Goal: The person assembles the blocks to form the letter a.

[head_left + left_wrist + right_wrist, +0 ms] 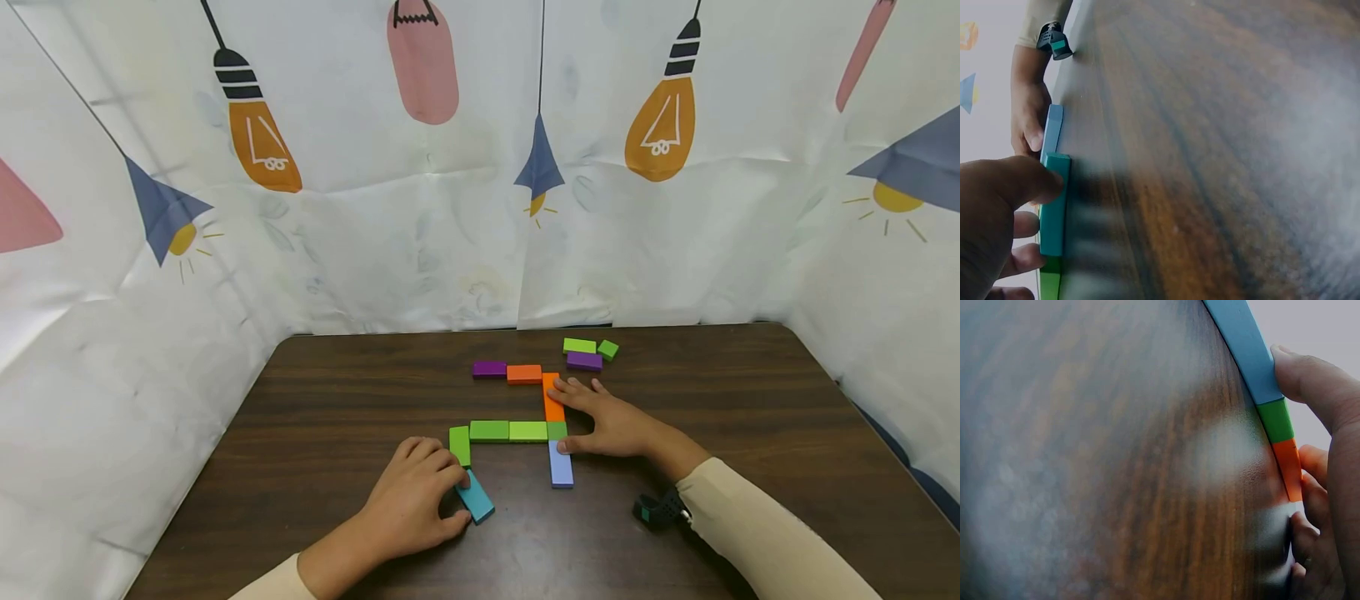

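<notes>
Cloth [465,225] printed with bulbs and lamps rises at 12 o'clock in my head view, behind a dark brown table [337,400]. Taking the table's middle as my dial, I see the right hand [613,423] at 3 o'clock, fingers spread, gripping nothing, touching an orange block [552,407], its thumb against a periwinkle block [561,468]. The left hand [420,500], at 8 o'clock, pinches a teal block [478,498], which slants at that hand's 3 o'clock, its far end meeting a green block [460,447]. From there a second green block [489,431] and a lime block [528,431] run toward 3 o'clock. At the orange block's 10 o'clock sits an orange-red block [524,375], with a purple block [490,370] at its 9. Between 1 and 2 o'clock lie a violet block [584,361] and another lime block [580,345]. Smallest, a short green block [557,431] sits between the orange and periwinkle blocks; its twin [608,350] lies beside the far lime block.
</notes>
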Demonstrator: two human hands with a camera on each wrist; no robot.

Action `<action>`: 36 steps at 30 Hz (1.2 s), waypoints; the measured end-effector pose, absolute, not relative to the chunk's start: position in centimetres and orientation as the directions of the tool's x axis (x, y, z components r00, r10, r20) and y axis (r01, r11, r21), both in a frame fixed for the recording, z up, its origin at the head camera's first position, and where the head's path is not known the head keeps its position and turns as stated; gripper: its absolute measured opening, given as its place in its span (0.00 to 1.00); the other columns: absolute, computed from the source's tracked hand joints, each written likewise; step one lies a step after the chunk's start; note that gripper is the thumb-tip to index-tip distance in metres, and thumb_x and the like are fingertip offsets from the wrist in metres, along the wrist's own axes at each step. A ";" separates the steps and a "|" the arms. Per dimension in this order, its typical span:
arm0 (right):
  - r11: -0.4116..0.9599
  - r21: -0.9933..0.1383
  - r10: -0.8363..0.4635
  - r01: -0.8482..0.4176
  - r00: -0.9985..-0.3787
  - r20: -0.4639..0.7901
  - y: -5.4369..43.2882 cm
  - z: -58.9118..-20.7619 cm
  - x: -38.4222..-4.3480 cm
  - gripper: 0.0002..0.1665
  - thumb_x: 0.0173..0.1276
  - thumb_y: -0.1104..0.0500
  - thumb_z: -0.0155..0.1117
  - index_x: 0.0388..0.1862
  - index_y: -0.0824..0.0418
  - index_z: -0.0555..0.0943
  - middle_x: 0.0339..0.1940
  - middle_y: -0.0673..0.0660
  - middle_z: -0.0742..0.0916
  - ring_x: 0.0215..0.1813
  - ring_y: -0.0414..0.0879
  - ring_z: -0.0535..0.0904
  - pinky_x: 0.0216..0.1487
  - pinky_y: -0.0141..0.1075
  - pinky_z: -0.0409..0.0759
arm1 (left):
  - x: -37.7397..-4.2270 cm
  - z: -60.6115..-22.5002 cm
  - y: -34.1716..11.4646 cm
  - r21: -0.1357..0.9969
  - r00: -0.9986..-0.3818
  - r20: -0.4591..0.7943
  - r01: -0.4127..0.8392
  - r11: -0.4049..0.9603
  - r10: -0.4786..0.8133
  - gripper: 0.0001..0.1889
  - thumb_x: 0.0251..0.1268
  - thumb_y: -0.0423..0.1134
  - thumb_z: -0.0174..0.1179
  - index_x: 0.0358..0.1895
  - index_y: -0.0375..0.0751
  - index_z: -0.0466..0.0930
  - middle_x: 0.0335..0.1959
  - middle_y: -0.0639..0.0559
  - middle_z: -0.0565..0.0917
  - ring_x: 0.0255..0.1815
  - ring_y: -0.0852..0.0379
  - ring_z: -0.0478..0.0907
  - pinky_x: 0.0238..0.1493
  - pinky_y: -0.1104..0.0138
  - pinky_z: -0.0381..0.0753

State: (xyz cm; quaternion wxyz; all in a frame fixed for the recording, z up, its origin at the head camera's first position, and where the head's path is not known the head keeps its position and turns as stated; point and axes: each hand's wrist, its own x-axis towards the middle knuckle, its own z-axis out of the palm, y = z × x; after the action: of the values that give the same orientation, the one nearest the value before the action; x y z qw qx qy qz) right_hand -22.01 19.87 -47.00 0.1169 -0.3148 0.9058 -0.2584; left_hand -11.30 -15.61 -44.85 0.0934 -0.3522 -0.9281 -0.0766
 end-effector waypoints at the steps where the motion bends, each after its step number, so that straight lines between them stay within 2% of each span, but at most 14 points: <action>1: 0.669 -0.541 -0.631 -0.510 -0.775 -0.050 19.9 -46.9 -22.0 0.60 0.61 0.22 0.64 0.84 0.47 0.58 0.83 0.48 0.60 0.84 0.52 0.48 0.79 0.57 0.38 | -11.4 -44.9 -15.6 0.075 -0.734 0.230 0.668 0.741 0.639 0.16 0.53 0.58 0.75 0.39 0.57 0.85 0.40 0.61 0.82 0.50 0.55 0.74 0.61 0.49 0.69; 18: 0.669 -0.541 -0.632 -0.510 -0.773 -0.051 19.9 -46.7 -21.9 0.60 0.61 0.23 0.64 0.84 0.49 0.58 0.84 0.49 0.59 0.84 0.52 0.48 0.79 0.57 0.38 | -11.7 -45.1 -15.3 0.085 -0.741 0.283 0.652 0.753 0.609 0.14 0.55 0.57 0.75 0.37 0.57 0.85 0.37 0.62 0.81 0.47 0.56 0.74 0.60 0.50 0.70; 22: 0.670 -0.538 -0.631 -0.511 -0.774 -0.051 19.9 -46.8 -21.9 0.60 0.61 0.22 0.64 0.84 0.48 0.57 0.84 0.48 0.59 0.84 0.52 0.48 0.79 0.58 0.38 | -11.7 -45.0 -15.3 0.100 -0.750 0.298 0.640 0.762 0.591 0.16 0.59 0.57 0.72 0.45 0.55 0.86 0.43 0.59 0.79 0.50 0.54 0.74 0.60 0.49 0.70; 27: 0.669 -0.541 -0.630 -0.510 -0.775 -0.049 20.0 -46.8 -21.9 0.60 0.61 0.22 0.64 0.84 0.48 0.58 0.84 0.48 0.58 0.84 0.52 0.48 0.79 0.57 0.38 | -11.8 -44.9 -15.4 0.103 -0.790 0.261 0.593 0.798 0.554 0.23 0.64 0.59 0.67 0.58 0.54 0.85 0.60 0.51 0.80 0.61 0.49 0.73 0.65 0.46 0.67; 30: 0.667 -0.541 -0.633 -0.513 -0.772 -0.049 20.0 -46.9 -21.9 0.60 0.61 0.22 0.63 0.84 0.47 0.58 0.84 0.48 0.58 0.84 0.52 0.48 0.79 0.58 0.38 | -11.7 -44.9 -15.5 0.101 -0.808 0.220 0.576 0.811 0.546 0.23 0.66 0.60 0.65 0.59 0.54 0.86 0.63 0.49 0.80 0.64 0.47 0.72 0.67 0.45 0.65; 36: 0.667 -0.539 -0.632 -0.515 -0.774 -0.043 19.9 -47.0 -21.9 0.60 0.61 0.22 0.63 0.84 0.47 0.58 0.84 0.47 0.58 0.84 0.51 0.48 0.79 0.57 0.38 | -11.8 -45.1 -15.7 0.107 -0.806 0.212 0.581 0.807 0.552 0.21 0.67 0.59 0.64 0.57 0.55 0.87 0.63 0.51 0.81 0.65 0.48 0.72 0.67 0.45 0.65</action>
State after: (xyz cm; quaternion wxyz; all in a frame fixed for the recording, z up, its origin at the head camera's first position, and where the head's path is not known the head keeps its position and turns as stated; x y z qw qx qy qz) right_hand -21.90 19.92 -46.96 0.1136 -0.3163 0.9059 -0.2577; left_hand -11.77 -15.71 -45.12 0.0855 -0.2994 -0.9466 -0.0837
